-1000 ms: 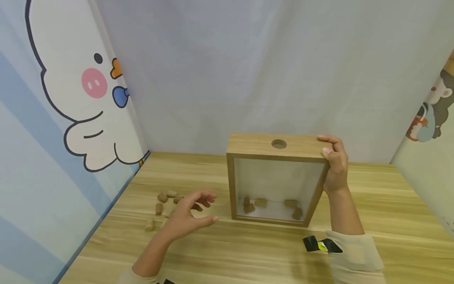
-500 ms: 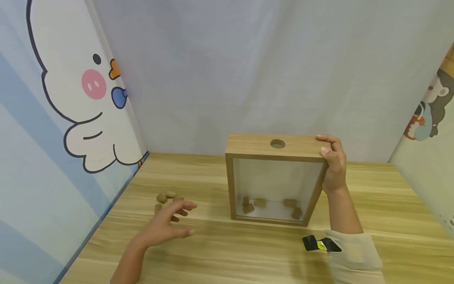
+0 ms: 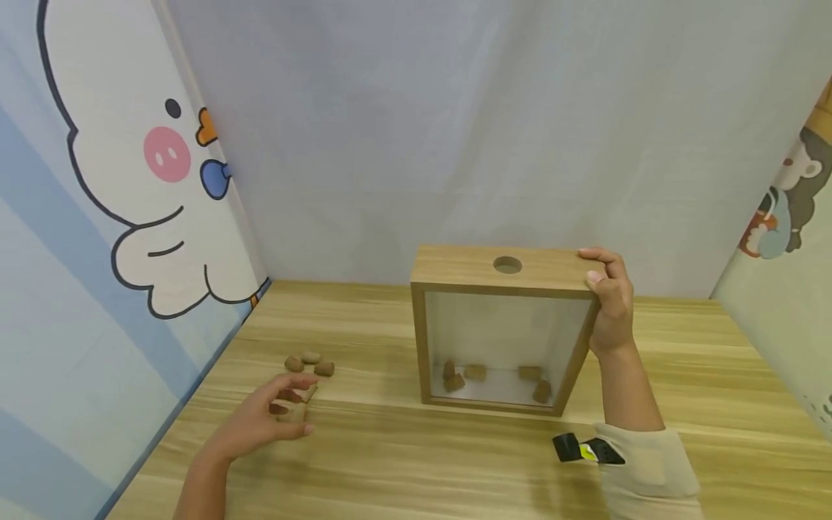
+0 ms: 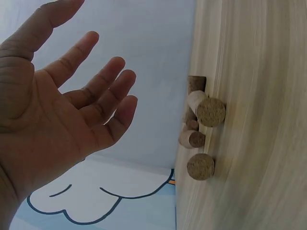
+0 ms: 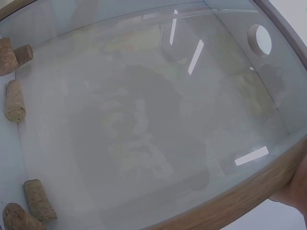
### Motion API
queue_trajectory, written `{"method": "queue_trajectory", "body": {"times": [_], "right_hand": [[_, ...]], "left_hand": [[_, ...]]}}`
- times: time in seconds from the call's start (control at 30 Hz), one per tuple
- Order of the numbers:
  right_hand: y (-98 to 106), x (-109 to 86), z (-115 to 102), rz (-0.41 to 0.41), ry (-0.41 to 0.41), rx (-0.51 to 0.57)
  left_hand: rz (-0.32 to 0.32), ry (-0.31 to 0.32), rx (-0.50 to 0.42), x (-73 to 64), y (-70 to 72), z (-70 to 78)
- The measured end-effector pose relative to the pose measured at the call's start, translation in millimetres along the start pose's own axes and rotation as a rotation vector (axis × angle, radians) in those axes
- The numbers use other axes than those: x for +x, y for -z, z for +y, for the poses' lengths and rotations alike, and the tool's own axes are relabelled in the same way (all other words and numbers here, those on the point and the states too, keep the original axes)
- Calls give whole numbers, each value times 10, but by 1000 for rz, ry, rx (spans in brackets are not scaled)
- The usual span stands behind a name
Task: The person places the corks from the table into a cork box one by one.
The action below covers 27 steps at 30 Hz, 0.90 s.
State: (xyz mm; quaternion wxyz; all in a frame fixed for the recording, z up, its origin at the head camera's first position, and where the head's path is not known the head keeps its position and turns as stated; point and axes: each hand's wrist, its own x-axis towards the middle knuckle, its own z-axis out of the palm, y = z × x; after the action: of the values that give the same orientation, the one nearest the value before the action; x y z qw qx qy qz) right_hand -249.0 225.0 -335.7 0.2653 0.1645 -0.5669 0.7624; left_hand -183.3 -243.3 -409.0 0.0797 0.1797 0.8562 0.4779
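Note:
A shallow wooden box (image 3: pixel 448 266) with a clear front stands upright on the table, a round hole (image 3: pixel 507 265) in its top. My right hand (image 3: pixel 612 307) grips its upper right corner, thumb in front. Several corks (image 5: pixel 15 101) lie along the box's bottom, seen through the pane in the right wrist view. My left hand (image 3: pixel 250 426), holding nothing, hovers by a loose group of corks (image 3: pixel 324 369) at the table's left, fingers spread and slightly bent. In the left wrist view the palm (image 4: pixel 43 120) faces the camera, apart from the corks (image 4: pixel 201 166).
The wood-grain table (image 3: pixel 390 462) meets a pale curtain (image 3: pixel 364 144) behind the box. On the left hangs a cloth (image 3: pixel 104 238) printed with a white cartoon bird; another printed cloth (image 3: pixel 780 289) hangs at the right.
My left hand has moved left and away from the box, over to the loose corks. The right hand keeps its grip, and the box stays in place.

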Motion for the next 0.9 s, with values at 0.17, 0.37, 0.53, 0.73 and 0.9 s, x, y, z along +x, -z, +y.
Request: {"method": "queue_trajectory", "body": {"times": [0.17, 0.37, 0.53, 0.73, 0.9], "right_hand": [[-2, -3, -6, 1, -3, 1], [-11, 0, -9, 5, 2, -2], [-19, 2, -11, 5, -6, -12], [-22, 3, -17, 3, -12, -17], [-7, 0, -20, 7, -18, -23]], "left_hand": [[12, 66, -37, -57, 116, -120], [26, 155, -25, -72, 279, -304], [20, 256, -51, -58, 405, -516], [-37, 326, -82, -35, 483, -712], [-61, 353, -29, -11, 488, -776]]}}
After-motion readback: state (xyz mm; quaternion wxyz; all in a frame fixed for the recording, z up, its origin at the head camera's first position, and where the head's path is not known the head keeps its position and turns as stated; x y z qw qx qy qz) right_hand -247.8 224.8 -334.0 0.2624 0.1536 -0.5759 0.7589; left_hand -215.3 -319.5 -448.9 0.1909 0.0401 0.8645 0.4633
